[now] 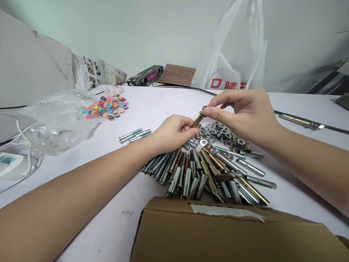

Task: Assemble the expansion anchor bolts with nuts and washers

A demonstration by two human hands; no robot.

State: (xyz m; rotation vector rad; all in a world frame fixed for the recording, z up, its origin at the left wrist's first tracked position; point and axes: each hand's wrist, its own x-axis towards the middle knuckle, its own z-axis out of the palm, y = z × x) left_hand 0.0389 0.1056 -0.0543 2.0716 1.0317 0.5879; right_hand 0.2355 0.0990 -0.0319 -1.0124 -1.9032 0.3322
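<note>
From the head view: my left hand [177, 133] clamps a brass-coloured anchor bolt [199, 119] aslant over the tabletop [152, 105], seemingly to steady it — top end left free for my right hand [245, 111], thumb and forefinger pinched there, perhaps on a nut; too small to be sure. Nuts and washers [225, 134] lie just beyond — metal sleeves [187, 183] nearer me.

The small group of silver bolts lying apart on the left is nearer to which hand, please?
Left. The left hand is just to the right of the silver bolts, pinching a brown bolt; the right hand is farther right, at the brown bolt's upper end.
</note>
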